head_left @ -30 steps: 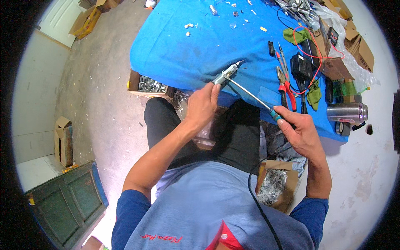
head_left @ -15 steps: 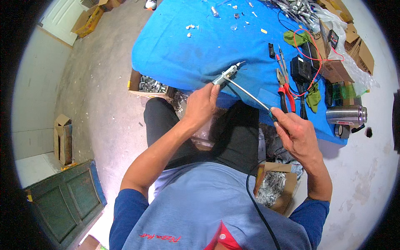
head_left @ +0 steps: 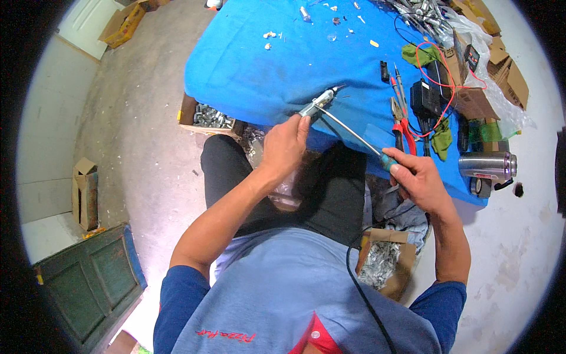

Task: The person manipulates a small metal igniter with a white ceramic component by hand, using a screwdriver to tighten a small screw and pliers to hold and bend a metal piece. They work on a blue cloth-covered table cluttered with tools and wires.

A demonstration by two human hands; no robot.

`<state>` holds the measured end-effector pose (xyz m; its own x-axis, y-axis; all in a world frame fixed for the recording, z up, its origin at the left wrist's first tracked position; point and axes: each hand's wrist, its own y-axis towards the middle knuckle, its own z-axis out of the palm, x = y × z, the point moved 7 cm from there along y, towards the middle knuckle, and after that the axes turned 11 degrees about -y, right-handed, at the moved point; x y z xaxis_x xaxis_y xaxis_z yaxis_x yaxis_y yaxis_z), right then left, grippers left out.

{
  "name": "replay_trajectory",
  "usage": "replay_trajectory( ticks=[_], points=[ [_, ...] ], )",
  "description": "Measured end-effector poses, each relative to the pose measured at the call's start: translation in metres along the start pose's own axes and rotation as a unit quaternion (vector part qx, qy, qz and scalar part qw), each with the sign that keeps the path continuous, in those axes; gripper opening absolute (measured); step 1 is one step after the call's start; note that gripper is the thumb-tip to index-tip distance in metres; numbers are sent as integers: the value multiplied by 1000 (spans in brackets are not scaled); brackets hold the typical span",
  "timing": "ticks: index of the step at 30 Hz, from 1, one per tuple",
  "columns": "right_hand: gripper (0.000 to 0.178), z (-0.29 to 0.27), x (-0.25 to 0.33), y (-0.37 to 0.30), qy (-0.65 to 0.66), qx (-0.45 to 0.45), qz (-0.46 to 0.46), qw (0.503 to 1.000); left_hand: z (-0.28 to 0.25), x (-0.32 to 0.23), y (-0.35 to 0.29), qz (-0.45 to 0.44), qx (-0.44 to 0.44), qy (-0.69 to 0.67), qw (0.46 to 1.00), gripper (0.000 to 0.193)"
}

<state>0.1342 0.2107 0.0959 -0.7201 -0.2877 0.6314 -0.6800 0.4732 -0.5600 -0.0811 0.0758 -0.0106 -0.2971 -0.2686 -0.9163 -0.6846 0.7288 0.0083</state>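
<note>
My left hand [head_left: 285,145] is closed round the near end of a slim, pale grey-and-white device [head_left: 318,103] with a thin pointed tip, held over the near edge of the blue-covered table [head_left: 253,76]. My right hand [head_left: 420,182] grips the teal handle of a screwdriver [head_left: 352,132]. Its long metal shaft slants up and left, and its tip meets the side of the device near my left fingertips. Whether the tip sits in a screw is too small to tell.
Red-handled pliers [head_left: 409,137], a black power adapter [head_left: 425,98], test leads and a steel flask [head_left: 487,165] lie at the right. Small loose parts [head_left: 269,35] dot the far side. Boxes of metal parts stand below the table, one left [head_left: 184,112], one right [head_left: 407,262].
My right hand has shifted its hold on the screwdriver, and more of the teal handle shows. The device and my left hand have barely moved.
</note>
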Motion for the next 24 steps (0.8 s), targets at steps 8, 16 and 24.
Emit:
replay_trajectory(
  ticks=[8,16,24],
  points=[
    [34,5,22,-17,-212,-166,-174,947,-1,-2,1,2,29,34,999,42],
    [34,6,63,-32,-393,-175,-206,879,1,-3,-2,21,40,58,997,39],
    [35,-7,46,-11,-289,-111,-223,924,-1,-5,0,35,33,45,998,36]
  ],
)
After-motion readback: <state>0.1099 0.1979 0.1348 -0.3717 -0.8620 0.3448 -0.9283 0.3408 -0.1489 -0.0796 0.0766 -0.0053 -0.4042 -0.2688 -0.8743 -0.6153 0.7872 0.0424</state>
